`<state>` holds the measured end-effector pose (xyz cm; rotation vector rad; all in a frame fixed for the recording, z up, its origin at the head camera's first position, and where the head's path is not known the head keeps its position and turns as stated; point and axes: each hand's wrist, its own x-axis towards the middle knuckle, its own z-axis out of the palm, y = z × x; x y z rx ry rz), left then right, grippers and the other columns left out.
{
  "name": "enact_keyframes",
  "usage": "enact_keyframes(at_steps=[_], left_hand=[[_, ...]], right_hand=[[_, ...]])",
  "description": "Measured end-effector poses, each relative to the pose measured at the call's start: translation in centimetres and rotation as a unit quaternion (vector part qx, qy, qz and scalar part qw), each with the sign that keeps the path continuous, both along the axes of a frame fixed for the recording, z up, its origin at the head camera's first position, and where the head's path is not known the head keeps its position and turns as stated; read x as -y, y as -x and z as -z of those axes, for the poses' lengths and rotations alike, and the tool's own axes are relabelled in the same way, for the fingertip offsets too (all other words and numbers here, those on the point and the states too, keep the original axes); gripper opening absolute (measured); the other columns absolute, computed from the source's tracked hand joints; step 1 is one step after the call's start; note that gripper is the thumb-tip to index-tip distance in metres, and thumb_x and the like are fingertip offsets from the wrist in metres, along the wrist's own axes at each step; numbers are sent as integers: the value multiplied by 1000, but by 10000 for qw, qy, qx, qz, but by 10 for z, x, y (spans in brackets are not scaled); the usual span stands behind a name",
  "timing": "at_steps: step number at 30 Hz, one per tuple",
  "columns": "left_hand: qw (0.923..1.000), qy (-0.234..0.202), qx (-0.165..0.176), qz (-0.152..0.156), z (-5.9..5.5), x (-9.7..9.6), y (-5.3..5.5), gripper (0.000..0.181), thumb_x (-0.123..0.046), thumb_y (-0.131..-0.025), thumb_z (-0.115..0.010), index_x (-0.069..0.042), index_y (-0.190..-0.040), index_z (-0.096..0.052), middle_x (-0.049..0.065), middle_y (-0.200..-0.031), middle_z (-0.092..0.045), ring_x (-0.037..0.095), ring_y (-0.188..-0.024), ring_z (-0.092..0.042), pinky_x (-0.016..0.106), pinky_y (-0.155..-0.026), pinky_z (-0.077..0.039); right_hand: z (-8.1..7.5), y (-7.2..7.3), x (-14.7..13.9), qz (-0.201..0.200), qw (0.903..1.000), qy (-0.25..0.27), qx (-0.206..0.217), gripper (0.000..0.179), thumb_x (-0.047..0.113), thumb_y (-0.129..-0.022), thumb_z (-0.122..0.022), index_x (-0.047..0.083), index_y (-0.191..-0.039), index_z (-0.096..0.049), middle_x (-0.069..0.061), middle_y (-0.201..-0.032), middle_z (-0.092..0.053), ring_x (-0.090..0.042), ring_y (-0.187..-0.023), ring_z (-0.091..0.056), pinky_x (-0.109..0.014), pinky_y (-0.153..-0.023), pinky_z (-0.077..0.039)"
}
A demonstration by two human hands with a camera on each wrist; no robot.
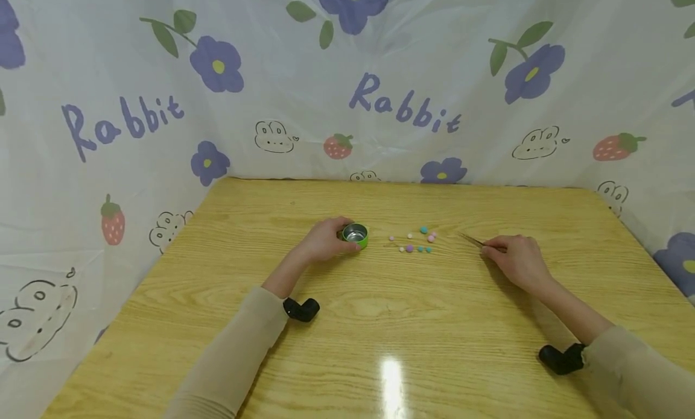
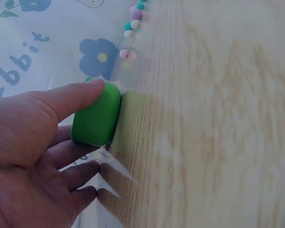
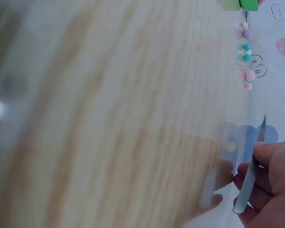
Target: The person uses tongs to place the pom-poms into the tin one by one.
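Mid-frame, the left hand (image 1: 328,239) pinches the cup (image 1: 356,234); right of centre, the right hand (image 1: 516,259) grips tweezers (image 1: 473,240) — seemingly poised to pick beads (image 1: 409,249) between them — which calls for a leftward reach.

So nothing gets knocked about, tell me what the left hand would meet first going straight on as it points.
The left hand holds the green tin, whose leading side would probably meet the pale pink ball first, the one nearest it; the exact line and depth are hard to judge.
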<state>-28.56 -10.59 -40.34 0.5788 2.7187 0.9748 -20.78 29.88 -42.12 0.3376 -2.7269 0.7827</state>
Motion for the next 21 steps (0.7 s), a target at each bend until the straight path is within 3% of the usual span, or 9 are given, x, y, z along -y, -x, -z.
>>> enact_keyframes(at_steps=[4,11,21], left_hand=[[10000,69,-8,22,0,1,0,68,-28,-92,-80,0,-148,-52,18,-138,-61,32,-128,-55,44,-108,-43],[10000,57,3,36,-2,1,-1,68,-26,-92,-80,0,-148,-52,19,-139,-60,33,-129,-55,45,-108,-42],[10000,31,41,38,-2,1,-1,68,-26,-92,-79,0,-148,-51,18,-140,-60,32,-129,-55,44,-108,-42]], right_hand=[[-1,1,2,59,9997,101,-214,19,8,-99,-68,-8,-107,-76,-22,-96,-75,-40,-85,-70,-51,-73,-53],[-1,1,4,-3,9990,361,-266,20,7,-102,-65,-8,-111,-73,-20,-94,-75,-28,-75,-69,-27,-60,-49],[-3,3,6,-272,9969,742,32,21,7,-105,-60,-10,-114,-67,-17,-88,-73,-27,-72,-71,-23,-58,-53]])
